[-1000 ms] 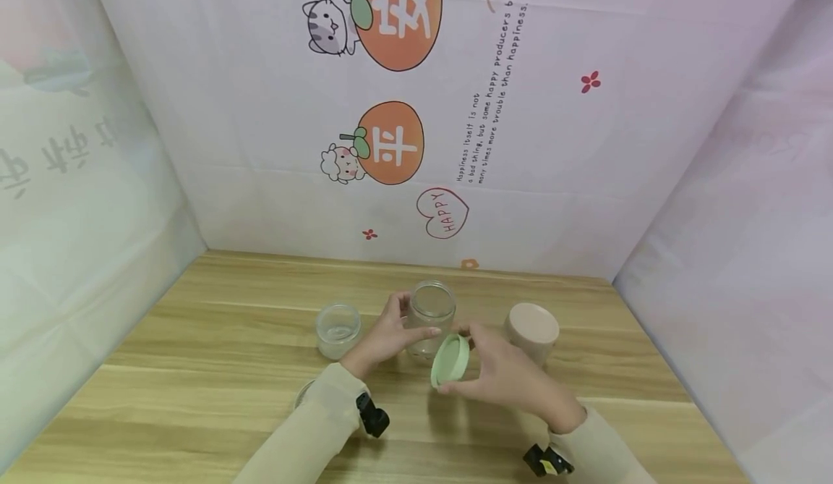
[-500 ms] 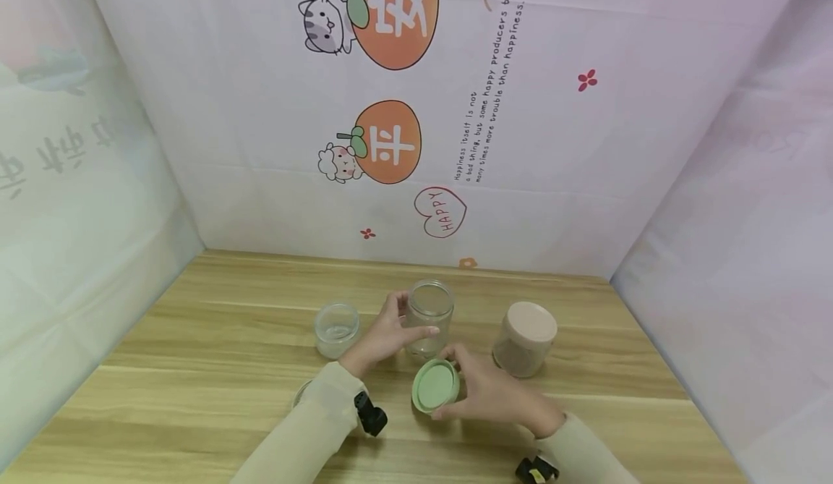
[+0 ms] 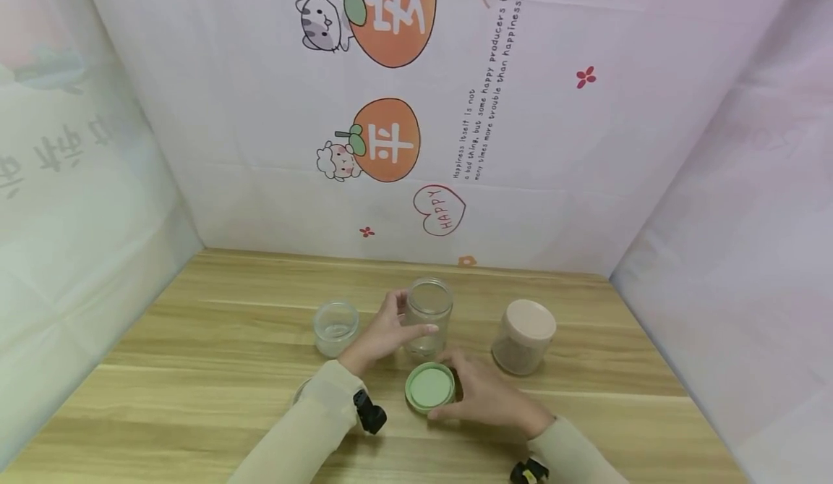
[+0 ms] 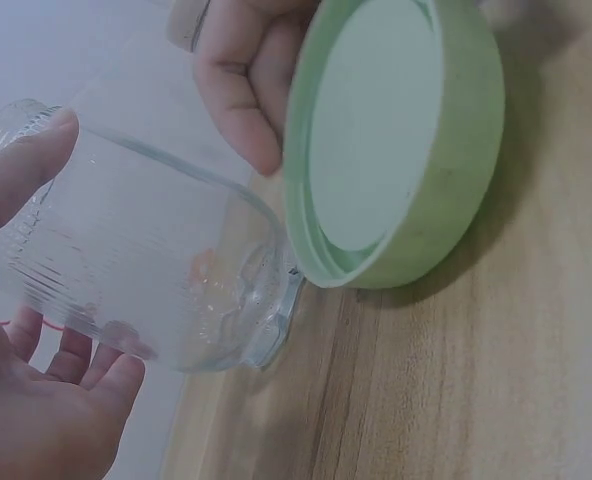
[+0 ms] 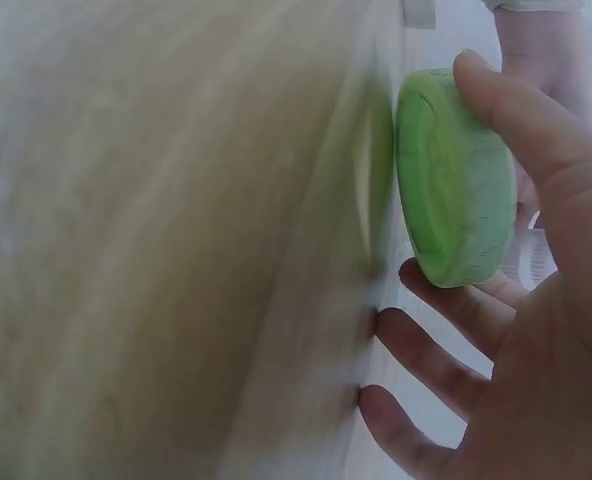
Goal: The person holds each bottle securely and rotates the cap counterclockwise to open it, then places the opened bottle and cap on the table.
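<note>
A clear glass jar without a lid stands upright in the middle of the table. My left hand grips its side, the thumb across the front and fingers behind, as the left wrist view shows around the jar. Just in front of the jar is a round light-green lid, its recessed face turned upward. My right hand holds this lid by the edge between thumb and fingers. In the right wrist view the lid is right at the tabletop, with the other fingertips close to the wood.
A jar with a beige-pink lid stands right of my right hand. Left of my left hand is a small open glass jar. A round clear rim shows partly behind my left sleeve. Printed cloth walls border the wooden table.
My right hand has lowered the green lid toward the table and brought it slightly left, turning it from tilted to flat. The left hand has stayed on the jar.
</note>
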A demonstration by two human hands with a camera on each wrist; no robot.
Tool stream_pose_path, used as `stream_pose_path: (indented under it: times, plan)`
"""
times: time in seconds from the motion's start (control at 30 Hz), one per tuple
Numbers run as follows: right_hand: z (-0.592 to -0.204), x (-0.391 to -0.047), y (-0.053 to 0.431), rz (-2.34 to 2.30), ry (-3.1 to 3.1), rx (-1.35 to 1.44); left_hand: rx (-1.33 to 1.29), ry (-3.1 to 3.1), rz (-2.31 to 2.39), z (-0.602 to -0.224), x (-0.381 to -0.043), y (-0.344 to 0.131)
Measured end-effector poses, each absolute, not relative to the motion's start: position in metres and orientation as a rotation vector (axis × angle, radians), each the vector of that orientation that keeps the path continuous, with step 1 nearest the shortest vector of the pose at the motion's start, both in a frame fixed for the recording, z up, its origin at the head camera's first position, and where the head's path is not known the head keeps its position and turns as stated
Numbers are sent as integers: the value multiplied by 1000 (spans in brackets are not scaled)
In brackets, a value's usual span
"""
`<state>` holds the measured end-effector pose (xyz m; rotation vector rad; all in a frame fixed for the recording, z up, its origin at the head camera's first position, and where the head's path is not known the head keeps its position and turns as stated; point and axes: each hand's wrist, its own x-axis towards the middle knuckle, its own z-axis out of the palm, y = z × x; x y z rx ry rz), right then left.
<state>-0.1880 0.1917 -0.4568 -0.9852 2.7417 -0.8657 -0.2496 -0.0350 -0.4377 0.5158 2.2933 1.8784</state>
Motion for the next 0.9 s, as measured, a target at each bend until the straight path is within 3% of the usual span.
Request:
stream_pose_path:
  times: [0.9]
  plan:
    - [-456,-182,180,-573,2880,-964,429,2344,1850,-433,-246,-33]
